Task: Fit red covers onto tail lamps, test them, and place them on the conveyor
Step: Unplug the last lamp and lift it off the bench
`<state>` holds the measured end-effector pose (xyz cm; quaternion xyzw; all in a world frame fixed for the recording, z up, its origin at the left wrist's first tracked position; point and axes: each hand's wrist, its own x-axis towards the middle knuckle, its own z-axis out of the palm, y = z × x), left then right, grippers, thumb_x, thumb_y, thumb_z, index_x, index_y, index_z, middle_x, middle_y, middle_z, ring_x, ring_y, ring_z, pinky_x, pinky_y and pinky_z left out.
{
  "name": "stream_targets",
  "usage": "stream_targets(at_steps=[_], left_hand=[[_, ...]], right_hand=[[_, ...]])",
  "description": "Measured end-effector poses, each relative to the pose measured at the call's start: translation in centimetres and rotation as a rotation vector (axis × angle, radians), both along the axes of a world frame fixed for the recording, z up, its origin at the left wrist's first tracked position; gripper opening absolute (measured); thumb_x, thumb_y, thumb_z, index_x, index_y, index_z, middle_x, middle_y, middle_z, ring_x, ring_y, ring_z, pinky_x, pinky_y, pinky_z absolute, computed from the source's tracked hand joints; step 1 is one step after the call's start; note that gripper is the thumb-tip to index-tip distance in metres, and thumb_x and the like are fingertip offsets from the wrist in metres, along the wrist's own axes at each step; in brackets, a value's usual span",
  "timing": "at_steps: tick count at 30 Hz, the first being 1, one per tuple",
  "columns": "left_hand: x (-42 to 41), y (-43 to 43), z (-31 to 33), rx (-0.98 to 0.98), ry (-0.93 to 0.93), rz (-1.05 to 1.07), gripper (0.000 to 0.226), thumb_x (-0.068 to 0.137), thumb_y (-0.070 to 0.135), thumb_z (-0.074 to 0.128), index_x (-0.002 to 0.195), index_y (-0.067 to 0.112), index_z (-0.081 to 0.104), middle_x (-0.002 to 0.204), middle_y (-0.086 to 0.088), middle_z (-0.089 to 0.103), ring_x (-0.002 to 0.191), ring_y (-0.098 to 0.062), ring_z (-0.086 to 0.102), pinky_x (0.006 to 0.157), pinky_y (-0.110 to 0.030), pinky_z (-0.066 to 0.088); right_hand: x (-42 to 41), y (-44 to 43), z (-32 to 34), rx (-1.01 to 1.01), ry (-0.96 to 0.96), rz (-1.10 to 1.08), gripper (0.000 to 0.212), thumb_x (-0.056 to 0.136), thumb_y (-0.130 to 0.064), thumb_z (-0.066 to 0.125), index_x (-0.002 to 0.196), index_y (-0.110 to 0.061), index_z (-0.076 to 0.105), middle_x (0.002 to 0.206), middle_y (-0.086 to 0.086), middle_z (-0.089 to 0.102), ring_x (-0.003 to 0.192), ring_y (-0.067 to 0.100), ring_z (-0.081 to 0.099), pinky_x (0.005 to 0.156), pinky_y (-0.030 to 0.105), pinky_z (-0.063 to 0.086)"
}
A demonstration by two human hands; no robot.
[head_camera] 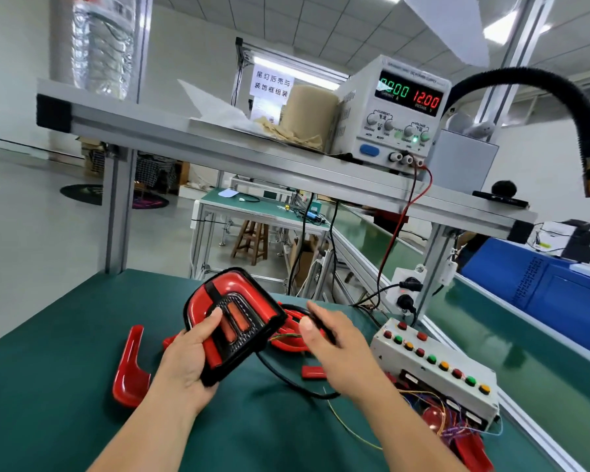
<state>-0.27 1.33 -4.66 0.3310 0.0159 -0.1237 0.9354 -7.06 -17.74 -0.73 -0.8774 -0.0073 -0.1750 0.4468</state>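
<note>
My left hand (188,356) grips a tail lamp (239,308) with a red cover and black rim, tilted up above the green table mat, thumb on its face. My right hand (338,345) is beside the lamp's right edge and holds a thin black cable or plug (315,318) between thumb and fingers. That black cable (286,379) loops over the mat below the lamp. Loose red covers lie on the mat: one at the left (130,369), several behind the lamp (293,338), a small red piece (313,371). The green conveyor belt (511,338) runs along the right.
A white test box with coloured buttons (433,366) and loose wires sits at the right of the mat. A power supply (395,110) reading 12.00 stands on the shelf above, with red and black leads hanging down. A black flexible hose (559,97) arches at upper right.
</note>
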Motion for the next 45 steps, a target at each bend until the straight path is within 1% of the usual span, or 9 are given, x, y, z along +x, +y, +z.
stream_targets(at_steps=[4, 9, 12, 15, 25, 30, 36, 40, 45], left_hand=[[-0.5, -0.2, 0.6, -0.073, -0.003, -0.021, 0.027, 0.088, 0.02, 0.064, 0.108, 0.003, 0.068, 0.087, -0.015, 0.076, 0.067, -0.021, 0.075, 0.05, -0.028, 0.058], [-1.0, 0.2, 1.1, -0.14, -0.116, -0.088, 0.041, 0.076, 0.031, 0.065, 0.109, 0.006, 0.068, 0.095, -0.015, 0.076, 0.076, -0.021, 0.076, 0.056, -0.03, 0.06], [-1.4, 0.1, 1.1, -0.077, -0.18, -0.166, 0.044, 0.077, 0.037, 0.066, 0.11, 0.007, 0.068, 0.099, -0.02, 0.074, 0.078, -0.03, 0.075, 0.059, -0.04, 0.06], [-1.7, -0.5, 1.0, -0.023, -0.201, -0.19, 0.04, 0.077, 0.034, 0.07, 0.108, 0.009, 0.07, 0.107, -0.025, 0.071, 0.083, -0.037, 0.074, 0.065, -0.047, 0.059], [-1.5, -0.2, 1.3, -0.221, -0.121, 0.007, 0.029, 0.094, 0.032, 0.056, 0.108, 0.009, 0.068, 0.09, -0.011, 0.077, 0.072, -0.018, 0.075, 0.053, -0.029, 0.059], [-1.7, -0.4, 1.5, -0.063, -0.176, -0.078, 0.034, 0.084, 0.029, 0.062, 0.11, 0.007, 0.068, 0.099, -0.019, 0.075, 0.079, -0.029, 0.075, 0.06, -0.041, 0.061], [-2.4, -2.0, 1.6, 0.099, -0.251, -0.008, 0.03, 0.076, 0.025, 0.069, 0.102, 0.011, 0.072, 0.106, -0.021, 0.073, 0.091, -0.033, 0.073, 0.072, -0.046, 0.06], [-2.4, -1.6, 1.1, 0.092, -0.192, -0.166, 0.04, 0.076, 0.027, 0.071, 0.115, 0.023, 0.065, 0.108, -0.018, 0.073, 0.094, -0.038, 0.072, 0.071, -0.054, 0.057], [-2.8, -2.4, 1.3, 0.378, -0.248, -0.072, 0.065, 0.089, 0.026, 0.069, 0.144, 0.045, 0.04, 0.129, -0.008, 0.065, 0.11, -0.03, 0.067, 0.085, -0.051, 0.057]], right_hand=[[0.2, 1.6, -0.7, -0.083, -0.199, -0.1, 0.028, 0.097, -0.031, 0.056, 0.102, -0.058, 0.053, 0.094, -0.009, 0.059, 0.095, -0.006, 0.052, 0.082, 0.005, 0.037], [0.1, 1.9, -0.1, 0.1, -0.134, -0.208, 0.035, 0.098, -0.035, 0.053, 0.074, -0.018, 0.072, 0.069, 0.001, 0.068, 0.065, 0.006, 0.057, 0.069, 0.035, 0.047], [0.0, 1.5, 1.3, 0.402, -0.177, -0.262, 0.033, 0.098, -0.028, 0.054, 0.084, -0.002, 0.069, 0.087, 0.019, 0.067, 0.075, 0.026, 0.067, 0.075, 0.043, 0.053], [-0.5, 1.4, 2.0, 0.626, -0.189, -0.194, 0.02, 0.099, -0.021, 0.054, 0.098, -0.021, 0.074, 0.089, -0.001, 0.075, 0.085, 0.004, 0.07, 0.071, 0.027, 0.058], [-2.7, 1.6, -2.4, -0.064, -0.202, -0.044, 0.04, 0.097, -0.019, 0.056, 0.12, -0.051, 0.052, 0.12, -0.017, 0.061, 0.112, -0.011, 0.052, 0.099, 0.01, 0.038], [-0.6, 3.2, -1.0, 0.586, -0.28, -0.205, 0.032, 0.099, -0.008, 0.051, 0.103, -0.036, 0.068, 0.1, -0.011, 0.073, 0.085, 0.006, 0.065, 0.073, 0.013, 0.053], [1.1, 2.8, 0.8, 1.336, -0.023, 0.029, 0.03, 0.1, -0.013, 0.045, 0.122, -0.018, 0.065, 0.075, 0.012, 0.052, 0.076, 0.025, 0.051, 0.101, 0.06, 0.038], [0.0, 2.7, 0.3, 1.271, 0.087, 0.214, 0.038, 0.097, -0.012, 0.043, 0.129, -0.011, 0.061, 0.117, 0.029, 0.059, 0.104, 0.035, 0.058, 0.104, 0.054, 0.042], [-1.2, 1.2, 0.8, 0.931, 0.257, 0.038, 0.04, 0.102, -0.03, 0.041, 0.119, -0.003, 0.066, 0.111, 0.022, 0.07, 0.097, 0.035, 0.069, 0.086, 0.047, 0.055]])
